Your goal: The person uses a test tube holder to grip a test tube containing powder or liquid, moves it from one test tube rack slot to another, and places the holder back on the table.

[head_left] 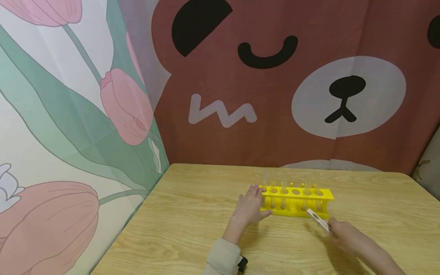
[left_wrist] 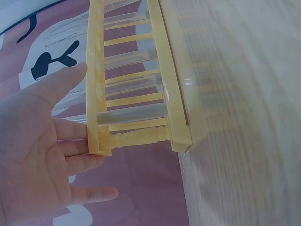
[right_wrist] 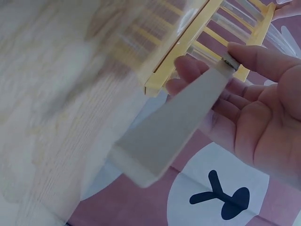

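Hands: 2. Rack: 1, yellow, upright. Test tubes: 5, clear. Clip: 1, pale.

Left hand (head_left: 249, 208): at the near-left end of the rack (head_left: 296, 197). Fingers extended, nearly straight, thumb held well apart from them; thumb and fingertips touch the top plate, not wrapped round it. Little finger free of the rack in the left wrist view.

Right hand (head_left: 343, 233): closed in a pinch, thumb against fingers, on one end of the clip (head_left: 319, 220). A small dark piece shows at the pinched end. The other end points away from the right hand, towards the front of the rack; contact with the rack cannot be told.

Rack stands between the hands and a little beyond them. Holes in top plate: 6. Counting from the left hand, the test tubes (head_left: 284, 183) stand in holes 1, 2, 3, 5 and 6, tops above the plate. Contents cannot be told.

Under both hands: 1 table (head_left: 178, 214), wood-grained. At the left wrist: 1 light sleeve (head_left: 223, 253), 1 black object (head_left: 242, 263) beside it. Beyond the hands: 1 brown bear print (head_left: 275, 141) on cloth.
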The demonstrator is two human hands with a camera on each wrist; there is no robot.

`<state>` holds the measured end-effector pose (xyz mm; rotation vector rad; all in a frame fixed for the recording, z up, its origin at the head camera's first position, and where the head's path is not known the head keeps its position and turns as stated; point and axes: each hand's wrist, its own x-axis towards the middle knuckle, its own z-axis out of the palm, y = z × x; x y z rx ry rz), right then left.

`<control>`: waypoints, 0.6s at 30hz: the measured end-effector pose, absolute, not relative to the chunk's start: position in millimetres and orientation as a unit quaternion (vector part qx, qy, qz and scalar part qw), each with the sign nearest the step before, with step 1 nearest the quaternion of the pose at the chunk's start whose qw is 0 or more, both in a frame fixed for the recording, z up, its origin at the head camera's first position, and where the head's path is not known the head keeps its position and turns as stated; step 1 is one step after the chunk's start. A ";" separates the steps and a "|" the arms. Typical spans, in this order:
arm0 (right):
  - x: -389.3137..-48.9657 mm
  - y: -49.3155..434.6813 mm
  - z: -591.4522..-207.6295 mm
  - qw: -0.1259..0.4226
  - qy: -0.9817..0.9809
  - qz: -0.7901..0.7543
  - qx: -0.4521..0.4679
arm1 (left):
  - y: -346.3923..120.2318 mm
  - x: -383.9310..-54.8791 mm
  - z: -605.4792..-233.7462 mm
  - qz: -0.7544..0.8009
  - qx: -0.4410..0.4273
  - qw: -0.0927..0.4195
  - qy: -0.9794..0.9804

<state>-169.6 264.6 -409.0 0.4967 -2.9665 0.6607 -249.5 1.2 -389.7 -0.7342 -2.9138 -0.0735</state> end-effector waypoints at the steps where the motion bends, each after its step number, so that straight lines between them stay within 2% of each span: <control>1: -169.8 264.7 -409.3 0.037 -0.961 0.218 0.166 | 1.2 -249.5 -389.6 -0.025 -0.244 0.069 -0.967; 7: -170.6 263.4 -410.2 0.048 -0.958 0.234 0.161 | 0.9 -249.0 -389.1 -0.032 -0.244 0.067 -0.967; 18: -168.9 260.8 -405.6 -0.016 -0.943 0.314 0.108 | 0.5 -247.8 -388.5 -0.026 -0.243 0.065 -0.967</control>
